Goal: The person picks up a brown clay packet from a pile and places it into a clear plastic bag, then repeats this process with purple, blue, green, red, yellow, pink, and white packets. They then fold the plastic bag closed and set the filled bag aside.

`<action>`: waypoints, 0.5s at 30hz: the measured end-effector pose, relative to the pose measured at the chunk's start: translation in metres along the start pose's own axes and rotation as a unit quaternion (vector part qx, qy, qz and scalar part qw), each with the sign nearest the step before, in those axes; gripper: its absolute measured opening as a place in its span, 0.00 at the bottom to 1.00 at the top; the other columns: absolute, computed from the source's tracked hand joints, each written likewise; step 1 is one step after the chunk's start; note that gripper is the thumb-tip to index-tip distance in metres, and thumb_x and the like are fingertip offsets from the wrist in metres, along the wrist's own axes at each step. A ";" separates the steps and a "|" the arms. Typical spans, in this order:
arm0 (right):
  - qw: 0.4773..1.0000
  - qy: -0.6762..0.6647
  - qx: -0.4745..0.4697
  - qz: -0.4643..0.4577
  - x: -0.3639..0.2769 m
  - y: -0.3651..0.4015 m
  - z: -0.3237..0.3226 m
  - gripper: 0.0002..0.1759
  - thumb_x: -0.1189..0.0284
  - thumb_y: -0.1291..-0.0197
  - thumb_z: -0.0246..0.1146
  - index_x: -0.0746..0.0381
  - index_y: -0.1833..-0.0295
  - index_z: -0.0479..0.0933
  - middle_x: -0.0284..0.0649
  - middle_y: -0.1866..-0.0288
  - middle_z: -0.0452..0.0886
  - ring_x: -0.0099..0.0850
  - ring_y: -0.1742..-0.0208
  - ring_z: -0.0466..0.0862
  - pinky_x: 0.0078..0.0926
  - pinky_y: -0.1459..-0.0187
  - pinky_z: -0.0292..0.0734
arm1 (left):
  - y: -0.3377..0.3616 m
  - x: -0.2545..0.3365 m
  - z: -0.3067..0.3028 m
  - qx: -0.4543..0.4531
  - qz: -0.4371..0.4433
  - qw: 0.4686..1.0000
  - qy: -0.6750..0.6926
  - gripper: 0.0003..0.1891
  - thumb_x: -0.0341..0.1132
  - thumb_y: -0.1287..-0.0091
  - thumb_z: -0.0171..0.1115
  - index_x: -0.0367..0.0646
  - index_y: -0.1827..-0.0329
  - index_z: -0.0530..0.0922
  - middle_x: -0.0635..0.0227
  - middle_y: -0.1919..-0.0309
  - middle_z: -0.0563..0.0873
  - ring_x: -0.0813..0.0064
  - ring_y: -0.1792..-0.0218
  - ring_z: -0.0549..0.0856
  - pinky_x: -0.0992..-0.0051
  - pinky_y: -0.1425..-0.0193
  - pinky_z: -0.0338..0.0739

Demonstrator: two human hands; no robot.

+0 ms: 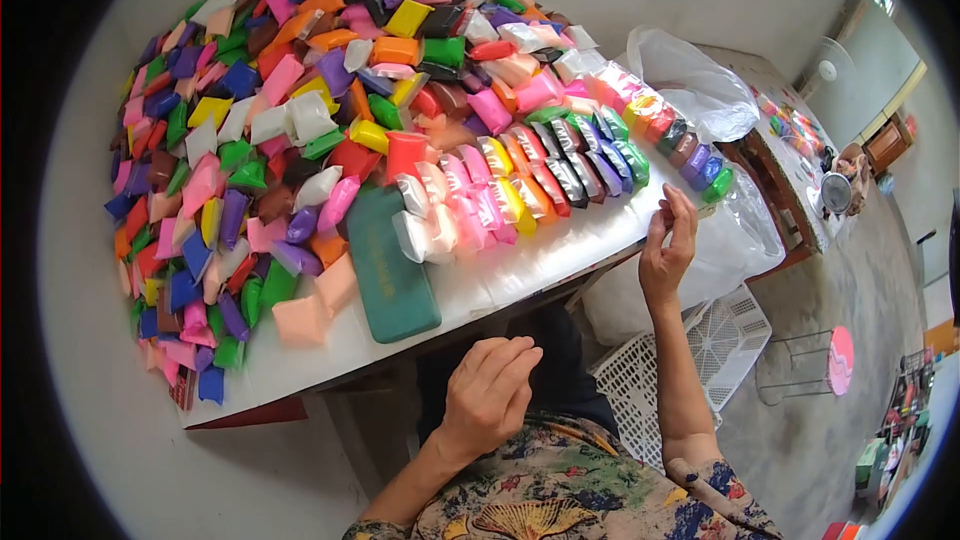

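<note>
My left hand [490, 390] hangs below the table's front edge with its fingers curled loosely and nothing visible in it. My right hand [668, 245] is raised at the table's right end, fingertips pinched at the edge of a clear plastic bag [745, 225]. Just beyond it lies a row of coloured clay packets [680, 145]. A longer overlapping row of packets [520, 190] runs along the white table [520, 275], next to a dark green case [390, 265].
A big heap of small coloured packets [280, 110] covers most of the table. A white plastic bag [690, 80] lies at the far right end. A white plastic basket [690, 355] sits on the floor below. Another table [800, 155] and a fan [828, 70] stand behind.
</note>
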State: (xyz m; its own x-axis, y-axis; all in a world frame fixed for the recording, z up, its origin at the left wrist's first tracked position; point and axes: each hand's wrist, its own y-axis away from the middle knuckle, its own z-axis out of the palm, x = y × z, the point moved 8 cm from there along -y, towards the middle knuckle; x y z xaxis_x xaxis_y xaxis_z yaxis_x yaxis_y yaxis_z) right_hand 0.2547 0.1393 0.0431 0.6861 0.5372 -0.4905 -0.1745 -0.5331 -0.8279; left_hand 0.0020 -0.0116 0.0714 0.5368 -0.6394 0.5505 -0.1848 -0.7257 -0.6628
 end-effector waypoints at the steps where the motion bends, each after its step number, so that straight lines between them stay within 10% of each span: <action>1: 1.000 -0.002 -0.007 0.008 0.000 0.003 0.000 0.23 0.86 0.36 0.57 0.68 0.35 0.75 0.49 0.38 0.78 0.39 0.46 0.82 0.33 0.46 0.80 | -0.002 0.003 -0.005 0.005 0.001 1.000 0.013 0.19 0.14 0.46 0.63 0.34 0.50 0.83 0.56 0.55 0.88 0.55 0.59 0.86 0.65 0.53 0.82; 11: 0.997 -0.030 -0.071 -0.014 -0.059 0.044 -0.019 0.27 0.88 0.42 0.58 0.69 0.34 0.74 0.55 0.36 0.76 0.46 0.43 0.80 0.37 0.45 0.79 | -0.041 0.044 -0.101 0.164 -0.048 0.953 0.252 0.13 0.17 0.37 0.57 0.31 0.51 0.83 0.53 0.63 0.89 0.62 0.64 0.87 0.69 0.57 0.82; 15: 0.987 -0.081 -0.140 0.015 -0.066 0.070 -0.009 0.27 0.90 0.44 0.58 0.69 0.37 0.75 0.55 0.38 0.77 0.47 0.46 0.82 0.37 0.47 0.80 | -0.068 0.077 -0.134 0.206 0.070 0.911 0.350 0.22 0.44 0.22 0.58 0.35 0.37 0.69 0.59 0.70 0.80 0.71 0.74 0.75 0.75 0.71 0.76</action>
State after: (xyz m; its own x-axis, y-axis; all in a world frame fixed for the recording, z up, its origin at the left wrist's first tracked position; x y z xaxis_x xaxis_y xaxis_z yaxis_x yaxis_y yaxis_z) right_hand 0.2035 0.0611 0.0197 0.5580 0.6040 -0.5691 0.0244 -0.6974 -0.7163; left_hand -0.0541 -0.0456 0.2271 -0.1519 -0.8284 0.5391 0.1911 -0.5598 -0.8063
